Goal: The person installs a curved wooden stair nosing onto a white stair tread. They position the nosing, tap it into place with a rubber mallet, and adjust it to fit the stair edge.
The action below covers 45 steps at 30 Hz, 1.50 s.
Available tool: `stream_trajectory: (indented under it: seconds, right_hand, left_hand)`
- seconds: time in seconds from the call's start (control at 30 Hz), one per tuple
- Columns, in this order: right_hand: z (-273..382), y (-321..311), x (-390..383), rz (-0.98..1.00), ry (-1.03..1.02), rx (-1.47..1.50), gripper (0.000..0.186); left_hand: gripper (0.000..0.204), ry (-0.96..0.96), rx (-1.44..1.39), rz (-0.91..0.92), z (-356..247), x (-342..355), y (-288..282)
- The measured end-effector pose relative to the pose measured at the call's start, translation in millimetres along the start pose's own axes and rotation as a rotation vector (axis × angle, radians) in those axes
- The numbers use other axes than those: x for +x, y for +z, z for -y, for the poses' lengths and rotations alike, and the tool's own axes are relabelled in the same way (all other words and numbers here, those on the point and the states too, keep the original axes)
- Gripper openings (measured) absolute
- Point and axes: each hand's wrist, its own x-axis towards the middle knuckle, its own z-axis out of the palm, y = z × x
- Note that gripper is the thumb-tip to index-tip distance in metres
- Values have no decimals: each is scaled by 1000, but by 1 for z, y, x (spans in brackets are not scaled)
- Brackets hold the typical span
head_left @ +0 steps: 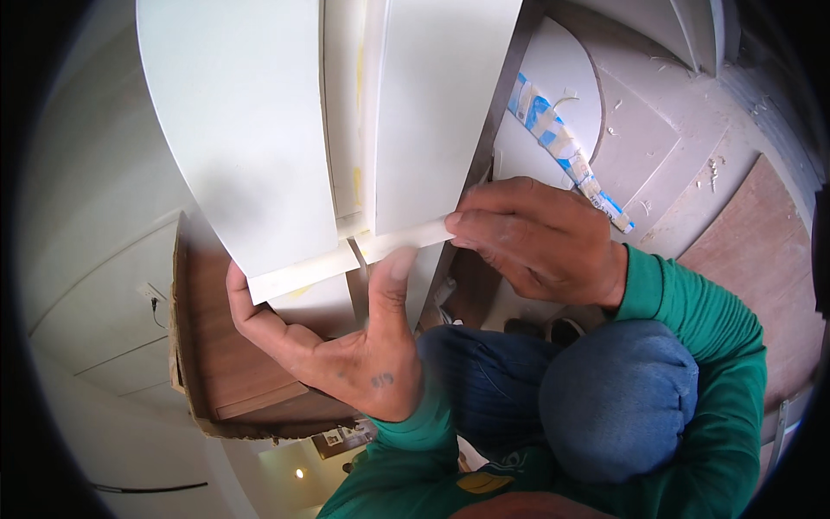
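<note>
Two long white panels (233, 104) (437, 104) lie side by side, a pale channel with yellowish smears between them. Across their near ends runs a narrow white strip (300, 275) with a slot near its middle. My left hand (333, 342) grips from below and left, fingertips curled under the strip's left end and thumb pressed near the right part. My right hand (540, 242) pinches the strip's right end, fingers folded, some hidden behind the panel edge.
A reddish-brown wooden board (229, 329) with ragged edging stands at left. At right lie grey-white sheets (631, 121), a taped blue-and-white strip (562, 138), pale shavings and a plywood sheet (761, 251). My bent knee (618, 398) is below my right hand. A socket with a cord (154, 294) is at left.
</note>
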Motion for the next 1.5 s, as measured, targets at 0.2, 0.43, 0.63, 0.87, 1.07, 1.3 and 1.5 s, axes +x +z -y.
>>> stream_trajectory:
  seconds: [0.2,0.43,0.63,0.87,1.07,1.3,1.5]
  right_hand:
    - [-4,2,1,-2,-43,-3,33]
    - [-5,6,4,3,-68,-17,34]
    - [-4,3,7,26,-64,20,37]
    - [1,-3,9,71,-63,-55,35]
    - [14,-9,10,94,14,-11,34]
    - [18,-4,4,145,48,46,50]
    - [21,-8,10,202,-50,-137,60]
  left_hand:
    - [99,32,113,30,-1,2,-5]
    - [99,-12,18,13,3,1,-6]
    - [98,36,17,36,3,5,-7]
    - [96,-75,-31,53,-10,6,-6]
    - [94,-45,38,105,-9,9,-12]
    - [94,-62,98,88,-14,6,-10]
    - [99,122,-214,-5,2,-16,-29]
